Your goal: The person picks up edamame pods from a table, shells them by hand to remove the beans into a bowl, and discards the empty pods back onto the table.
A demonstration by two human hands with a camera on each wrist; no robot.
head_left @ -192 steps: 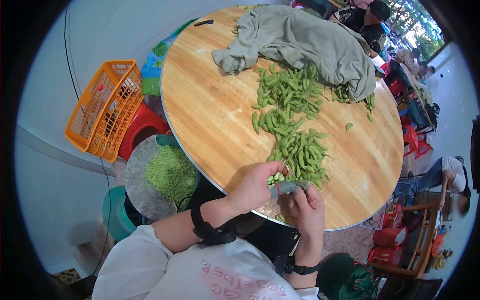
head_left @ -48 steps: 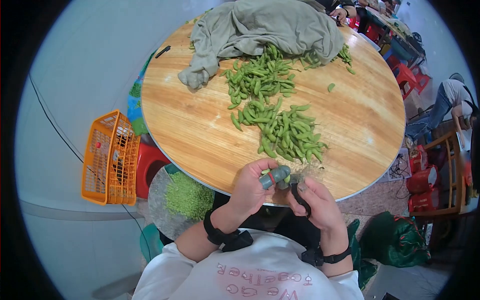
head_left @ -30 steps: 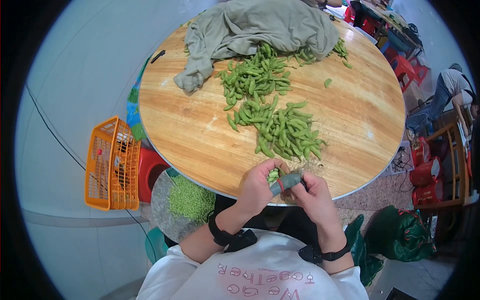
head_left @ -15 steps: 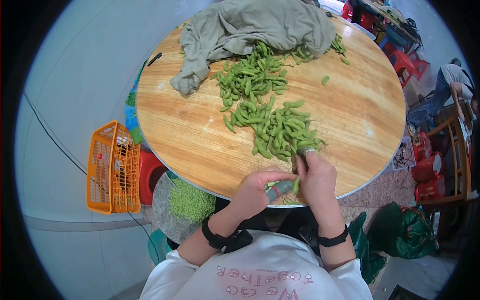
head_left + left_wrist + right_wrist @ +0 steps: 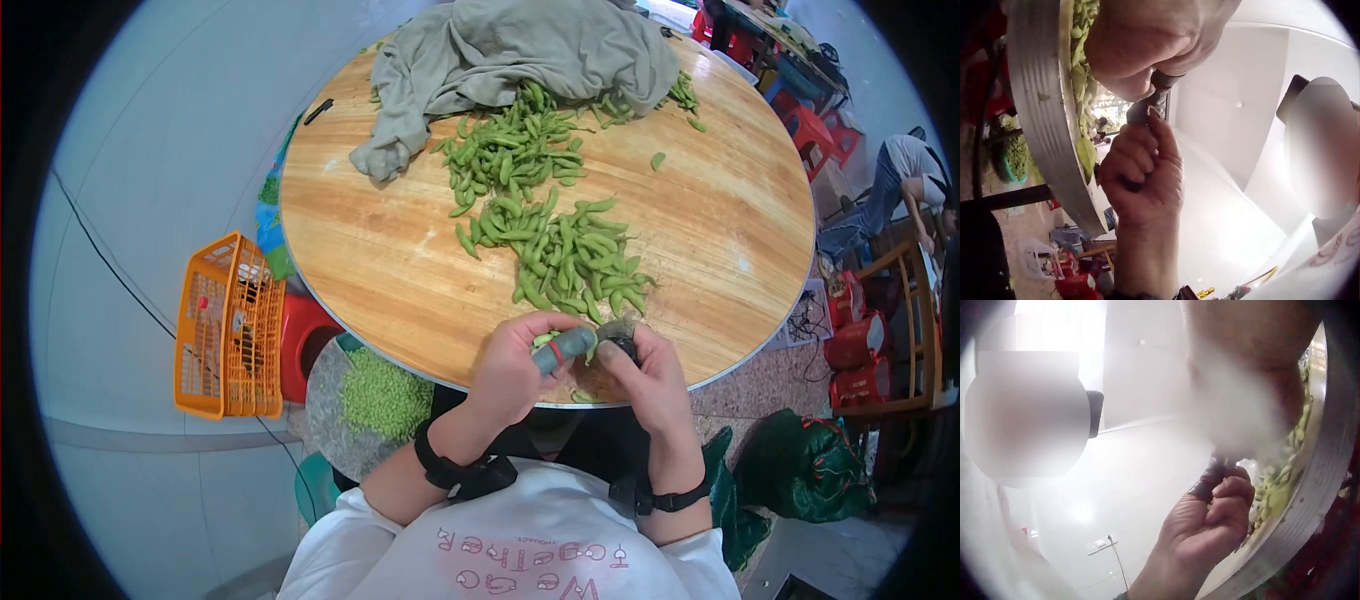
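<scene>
In the head view my left hand (image 5: 505,375) is at the table's near edge, its thumb in a grey-green sleeve (image 5: 565,350) with a red band. Thumb and forefinger pinch a green soybean pod (image 5: 591,347); pale shelled beans (image 5: 543,341) show behind the thumb. Right beside it, my right hand (image 5: 660,380) curls round a small black-handled knife (image 5: 627,347), its blade largely hidden. A grey cover (image 5: 613,328) sits on a right fingertip. The left wrist view shows the right hand's fingers (image 5: 1132,153) curled, tips meeting at the left thumb.
Piled soybean pods (image 5: 570,250) lie ahead on the round wooden table (image 5: 380,270), under a grey-green cloth (image 5: 520,55) farther back. Shelled beans (image 5: 385,395) fill a container below left, near a red stool (image 5: 305,335) and orange crate (image 5: 230,330). Green sacks (image 5: 805,465) stand right.
Half a second ago my right hand was at the pile's near edge; now it has drawn back beside my left thumb, and the knife handle shows. The left hand stays put.
</scene>
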